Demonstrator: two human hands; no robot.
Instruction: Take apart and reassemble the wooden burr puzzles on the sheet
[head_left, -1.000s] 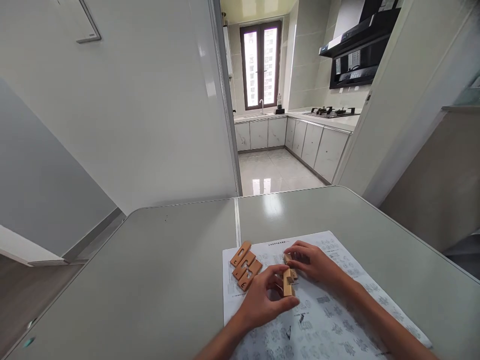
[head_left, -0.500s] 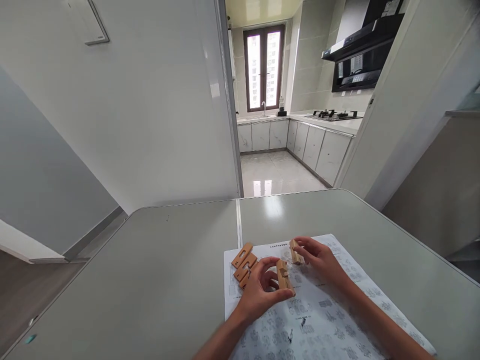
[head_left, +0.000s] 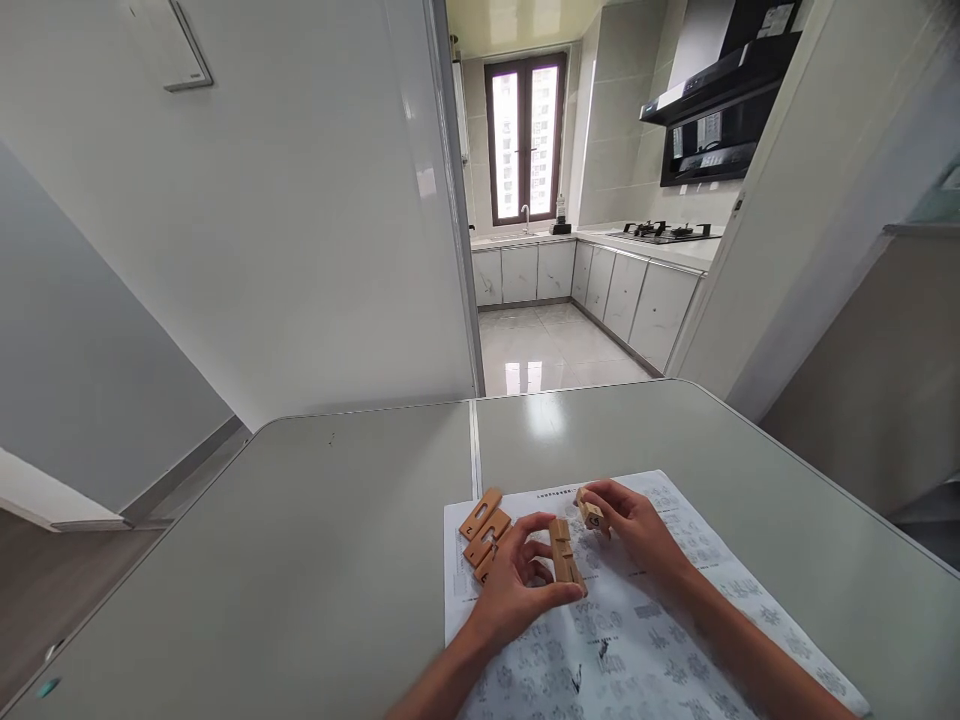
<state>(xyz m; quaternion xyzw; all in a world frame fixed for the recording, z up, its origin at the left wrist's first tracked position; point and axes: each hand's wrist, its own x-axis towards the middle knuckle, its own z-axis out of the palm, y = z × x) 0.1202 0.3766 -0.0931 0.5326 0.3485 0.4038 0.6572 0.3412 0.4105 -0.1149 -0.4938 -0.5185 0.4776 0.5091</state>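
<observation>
My left hand grips a notched wooden block by its two ends, between thumb and fingers, above the printed sheet. A smaller wooden piece with a dark mark on its end is pinched in my right hand, just right of the block and apart from it. Several flat wooden pieces with cut-out slots lie overlapping at the sheet's upper left, partly hidden behind my left hand. Under both hands spreads the printed paper sheet, covered with small grey diagrams.
The sheet lies on a grey-green table with a pale seam running across it. A small teal object is at the lower left. Beyond the table are a wall and a kitchen with a gas stove.
My right hand has turned its wooden piece, so a marked end now faces me. The block in my left hand has rotated slightly. The camera view has shifted a little.
</observation>
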